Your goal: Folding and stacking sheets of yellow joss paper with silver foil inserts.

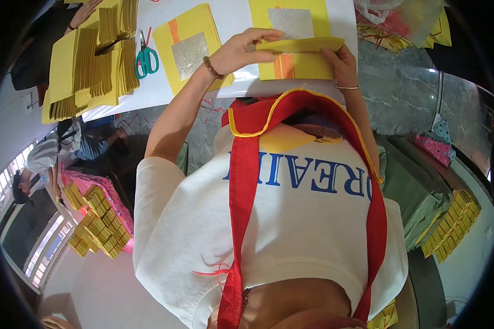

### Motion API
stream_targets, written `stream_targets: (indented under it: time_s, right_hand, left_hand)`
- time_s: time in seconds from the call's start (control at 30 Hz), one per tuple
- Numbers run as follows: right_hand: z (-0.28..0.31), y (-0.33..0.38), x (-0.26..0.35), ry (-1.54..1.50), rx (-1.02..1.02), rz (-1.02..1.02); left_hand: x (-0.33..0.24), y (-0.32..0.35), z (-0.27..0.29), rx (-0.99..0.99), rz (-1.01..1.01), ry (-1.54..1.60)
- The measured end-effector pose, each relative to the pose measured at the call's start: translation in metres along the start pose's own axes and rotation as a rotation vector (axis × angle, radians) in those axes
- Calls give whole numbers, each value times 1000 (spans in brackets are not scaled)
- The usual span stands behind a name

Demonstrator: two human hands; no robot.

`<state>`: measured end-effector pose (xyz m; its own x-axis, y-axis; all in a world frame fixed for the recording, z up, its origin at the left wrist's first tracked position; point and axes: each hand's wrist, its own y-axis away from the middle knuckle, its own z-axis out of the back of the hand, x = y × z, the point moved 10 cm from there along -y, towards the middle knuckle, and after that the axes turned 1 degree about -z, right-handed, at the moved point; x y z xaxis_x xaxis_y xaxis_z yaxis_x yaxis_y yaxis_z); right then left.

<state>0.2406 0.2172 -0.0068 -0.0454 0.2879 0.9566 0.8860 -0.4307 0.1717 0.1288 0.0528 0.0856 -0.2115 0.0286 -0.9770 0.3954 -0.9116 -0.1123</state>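
Note:
My left hand (241,49) and my right hand (340,63) both hold a yellow paper sheet (299,55) with an orange stripe, folded over along its upper edge, above the white table (236,22). The left fingers pinch the fold at its left end; the right fingers grip its right end. A beaded bracelet circles my left wrist and a thin bangle my right. A red bag with yellow trim (307,118) hangs open at my chest below the hands.
Two flat yellow sheets with silver squares (189,52) (291,19) lie on the table. Green-handled scissors (146,59) rest beside stacks of folded yellow paper (93,60). Another person's hand (82,13) reaches in at top left. More folded stacks (96,219) (450,230) sit lower down.

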Motion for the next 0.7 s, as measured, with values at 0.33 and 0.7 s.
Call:
stream_targets:
  time_s: [0.33,0.7]
  right_hand:
    - [10,1,36,291,38,175]
    - [-48,43,68,975,409,590]
  left_hand:
    - [-3,14,-1,-125,-158,-953]
    - [-16,45,-17,-16,-210,-784]
